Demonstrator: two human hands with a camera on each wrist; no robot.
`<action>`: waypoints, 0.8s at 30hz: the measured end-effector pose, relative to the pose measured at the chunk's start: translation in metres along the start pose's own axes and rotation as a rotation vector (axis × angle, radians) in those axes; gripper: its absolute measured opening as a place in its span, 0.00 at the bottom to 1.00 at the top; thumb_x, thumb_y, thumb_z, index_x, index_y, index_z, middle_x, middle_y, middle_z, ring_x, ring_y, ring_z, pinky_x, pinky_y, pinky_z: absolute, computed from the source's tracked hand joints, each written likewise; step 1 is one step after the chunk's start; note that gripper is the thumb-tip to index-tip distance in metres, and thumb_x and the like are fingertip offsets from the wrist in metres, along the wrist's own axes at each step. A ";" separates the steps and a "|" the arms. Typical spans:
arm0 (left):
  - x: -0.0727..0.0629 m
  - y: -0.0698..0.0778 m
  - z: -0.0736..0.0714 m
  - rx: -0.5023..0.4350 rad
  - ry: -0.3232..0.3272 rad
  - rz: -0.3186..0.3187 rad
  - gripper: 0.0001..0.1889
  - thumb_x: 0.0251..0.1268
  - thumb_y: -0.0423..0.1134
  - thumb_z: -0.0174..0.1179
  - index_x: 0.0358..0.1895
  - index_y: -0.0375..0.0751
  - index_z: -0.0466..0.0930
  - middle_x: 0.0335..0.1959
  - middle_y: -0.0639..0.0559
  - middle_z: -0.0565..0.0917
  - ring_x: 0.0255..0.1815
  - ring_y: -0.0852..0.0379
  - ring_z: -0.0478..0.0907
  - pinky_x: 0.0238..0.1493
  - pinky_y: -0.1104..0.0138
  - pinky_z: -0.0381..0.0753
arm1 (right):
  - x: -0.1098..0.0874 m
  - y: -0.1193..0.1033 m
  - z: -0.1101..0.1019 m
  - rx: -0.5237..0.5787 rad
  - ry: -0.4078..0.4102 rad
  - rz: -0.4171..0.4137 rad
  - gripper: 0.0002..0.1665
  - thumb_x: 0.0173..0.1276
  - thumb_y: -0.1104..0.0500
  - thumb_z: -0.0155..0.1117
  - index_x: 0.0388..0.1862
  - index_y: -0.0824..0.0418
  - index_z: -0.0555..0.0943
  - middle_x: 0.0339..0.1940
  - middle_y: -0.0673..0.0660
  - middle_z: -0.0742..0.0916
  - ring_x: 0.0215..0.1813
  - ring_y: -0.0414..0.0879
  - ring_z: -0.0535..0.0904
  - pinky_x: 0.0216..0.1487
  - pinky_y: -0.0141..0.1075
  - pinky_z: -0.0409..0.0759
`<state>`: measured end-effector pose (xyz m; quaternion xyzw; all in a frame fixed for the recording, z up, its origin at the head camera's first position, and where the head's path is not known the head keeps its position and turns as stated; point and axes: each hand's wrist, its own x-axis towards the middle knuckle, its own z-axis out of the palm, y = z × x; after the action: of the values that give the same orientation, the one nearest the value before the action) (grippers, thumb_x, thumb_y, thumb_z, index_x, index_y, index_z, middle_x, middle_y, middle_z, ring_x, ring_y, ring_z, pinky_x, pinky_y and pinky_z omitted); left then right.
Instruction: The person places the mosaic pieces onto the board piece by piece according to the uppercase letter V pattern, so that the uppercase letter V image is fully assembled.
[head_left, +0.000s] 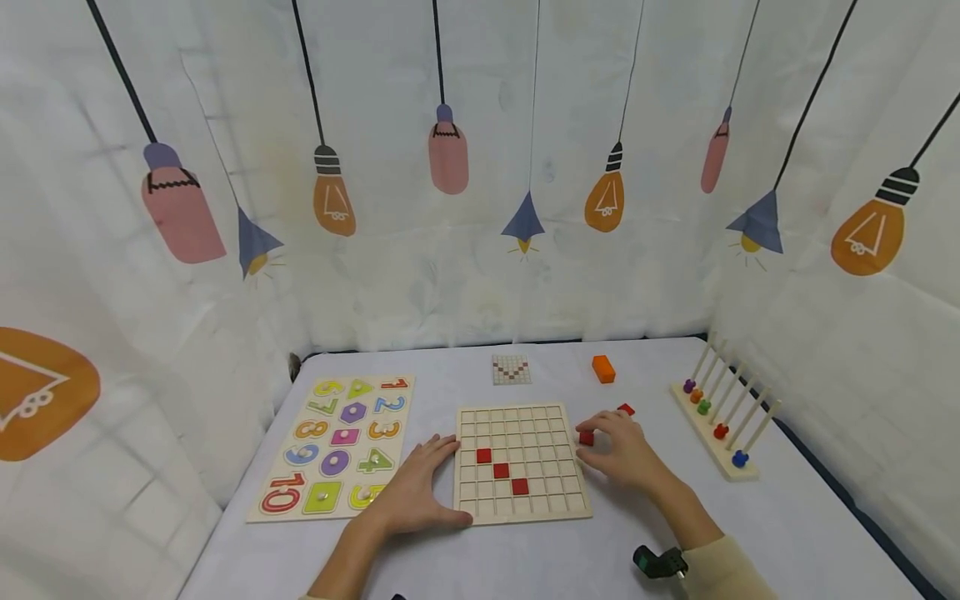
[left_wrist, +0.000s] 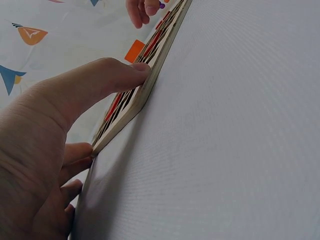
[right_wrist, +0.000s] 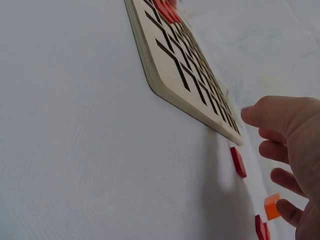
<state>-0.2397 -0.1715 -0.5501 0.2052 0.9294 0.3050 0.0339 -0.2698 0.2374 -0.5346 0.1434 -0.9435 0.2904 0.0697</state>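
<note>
A wooden grid board [head_left: 534,507] lies flat on the table, with red square tiles [head_left: 501,471] set in a diagonal row in its cells. My left hand [head_left: 422,487] rests along the board's left side, its thumb [left_wrist: 132,75] pressing the near-left corner and its other fingers stretched along the edge. Just off the board's right edge, my right hand [head_left: 618,450] hovers with bent, spread fingers around a loose red tile [right_wrist: 238,162]. That tile lies on the table below the fingers, and nothing shows between thumb and fingers. More red tiles [head_left: 626,409] lie behind this hand.
A number-and-shape puzzle board [head_left: 330,492] lies to the left. At the back are a small pattern card [head_left: 512,369] and an orange block [head_left: 603,368]. A wooden peg stand [head_left: 716,433] with coloured beads stands at the right. A patterned white curtain [head_left: 480,292] hangs behind the table.
</note>
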 end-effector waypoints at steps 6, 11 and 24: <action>0.000 -0.001 0.000 -0.006 0.002 0.006 0.68 0.41 0.75 0.83 0.86 0.45 0.68 0.88 0.50 0.69 0.94 0.39 0.55 0.95 0.39 0.50 | 0.003 0.010 -0.006 -0.004 0.015 0.009 0.20 0.69 0.53 0.84 0.59 0.50 0.91 0.52 0.47 0.90 0.63 0.50 0.76 0.62 0.54 0.73; 0.001 -0.001 0.000 -0.003 -0.004 0.004 0.68 0.40 0.76 0.83 0.87 0.46 0.68 0.88 0.51 0.69 0.94 0.39 0.55 0.95 0.39 0.50 | 0.007 0.018 -0.006 -0.022 0.006 0.032 0.18 0.69 0.51 0.83 0.57 0.49 0.92 0.51 0.46 0.89 0.60 0.48 0.74 0.57 0.48 0.70; 0.001 -0.002 0.001 -0.012 -0.008 -0.011 0.68 0.39 0.76 0.84 0.87 0.48 0.68 0.89 0.52 0.68 0.94 0.41 0.54 0.95 0.40 0.50 | 0.012 0.028 -0.003 -0.037 -0.019 0.079 0.16 0.68 0.49 0.84 0.53 0.46 0.92 0.51 0.46 0.89 0.61 0.50 0.72 0.57 0.50 0.67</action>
<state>-0.2407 -0.1722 -0.5517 0.2012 0.9286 0.3094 0.0402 -0.2897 0.2586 -0.5444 0.1077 -0.9543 0.2738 0.0520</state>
